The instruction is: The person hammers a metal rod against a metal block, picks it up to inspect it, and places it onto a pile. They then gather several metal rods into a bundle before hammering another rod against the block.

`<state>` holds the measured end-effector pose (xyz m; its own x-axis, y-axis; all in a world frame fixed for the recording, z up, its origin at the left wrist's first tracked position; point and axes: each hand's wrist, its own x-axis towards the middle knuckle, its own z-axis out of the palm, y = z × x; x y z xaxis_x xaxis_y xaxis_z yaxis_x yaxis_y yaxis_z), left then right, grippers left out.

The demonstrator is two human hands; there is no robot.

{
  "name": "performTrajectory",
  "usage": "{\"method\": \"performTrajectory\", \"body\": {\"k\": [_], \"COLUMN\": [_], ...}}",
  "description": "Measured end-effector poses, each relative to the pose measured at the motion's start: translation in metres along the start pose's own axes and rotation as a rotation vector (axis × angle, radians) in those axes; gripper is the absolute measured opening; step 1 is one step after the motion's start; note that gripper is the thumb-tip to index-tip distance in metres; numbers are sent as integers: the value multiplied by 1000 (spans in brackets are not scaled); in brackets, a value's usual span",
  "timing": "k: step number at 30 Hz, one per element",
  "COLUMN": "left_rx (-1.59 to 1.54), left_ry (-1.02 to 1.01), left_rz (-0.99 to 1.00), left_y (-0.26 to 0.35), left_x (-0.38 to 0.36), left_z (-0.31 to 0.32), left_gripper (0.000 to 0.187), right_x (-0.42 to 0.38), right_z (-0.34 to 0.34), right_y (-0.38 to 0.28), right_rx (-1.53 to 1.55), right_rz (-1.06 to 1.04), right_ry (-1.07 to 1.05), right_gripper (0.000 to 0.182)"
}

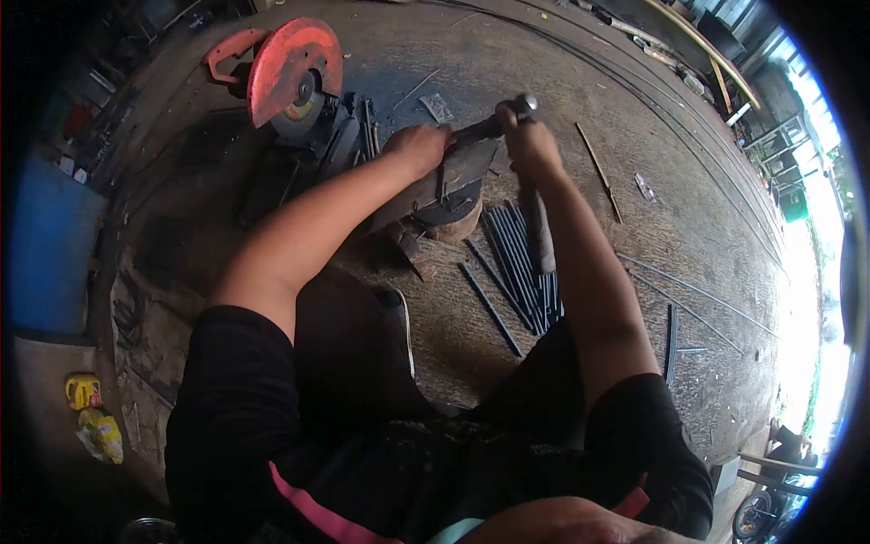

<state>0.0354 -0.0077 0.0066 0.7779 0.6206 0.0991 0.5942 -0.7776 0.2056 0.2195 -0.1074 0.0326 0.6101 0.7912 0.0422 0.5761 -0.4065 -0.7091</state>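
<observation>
My right hand is closed around a hammer, high on its handle near the head. The round metal face of the head shows just above my fingers, and the handle hangs down toward me. My left hand is closed at the far edge of a metal work block. A dark piece runs from its fingers toward the hammer head; what exactly it grips is hidden. The block rests on a round wooden stump. Several dark metal rods lie on the floor just right of the stump.
A cut-off saw with an orange guard stands at the far left. A thin stick and long rods lie on the floor to the right. A yellow container is at the lower left. My shoe is close to the stump.
</observation>
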Motion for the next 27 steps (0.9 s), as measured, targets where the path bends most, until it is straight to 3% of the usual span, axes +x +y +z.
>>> {"method": "performTrajectory", "body": {"k": [2,6,10,12,13,14,15,16,18,20,22,23,25,27], "left_rx": [26,18,-17,-5,3,2,-15,-27,-34,31,-29,-88,-94,-93], "left_ry": [19,115,120,96,76,81,39,3,3,15,30,45,52,51], "left_rz": [13,66,66,39,13,15,-26,-65,-78,-25,-20,-20,-15,-5], "left_y": [1,1,0,1,3,4,5,5,2,2,3,3,5,5], "left_x": [1,2,4,4,4,2,0,0,-2,-1,-1,-1,2,3], "left_z": [-5,10,12,11,10,8,4,-2,-4,-5,-1,2,3,4], "left_gripper": [34,29,30,31,32,32,33,34,35,37,38,39,40,40], "right_x": [-9,-19,-59,-33,-22,-18,-13,-6,-9,-10,7,-22,-37,-46], "right_z": [-34,-79,-100,-75,-47,-28,-6,0,-12,-37,-51,-77,-99,-102], "right_y": [-29,-75,-112,-81,-64,-46,-28,-6,-11,-27,-33,-68,-94,-98], "right_rx": [-78,243,770,512,400,67,-192,-10,86,-31,154,417,712,850], "right_rz": [18,-338,-515,-358,-451,-334,-23,24,117,27,-203,-146,-376,-467], "right_ry": [-99,349,473,381,482,398,125,-79,-100,-38,170,187,302,351], "right_gripper": [66,51,45,42,41,45,54,59,62,60,56,54,34,33]}}
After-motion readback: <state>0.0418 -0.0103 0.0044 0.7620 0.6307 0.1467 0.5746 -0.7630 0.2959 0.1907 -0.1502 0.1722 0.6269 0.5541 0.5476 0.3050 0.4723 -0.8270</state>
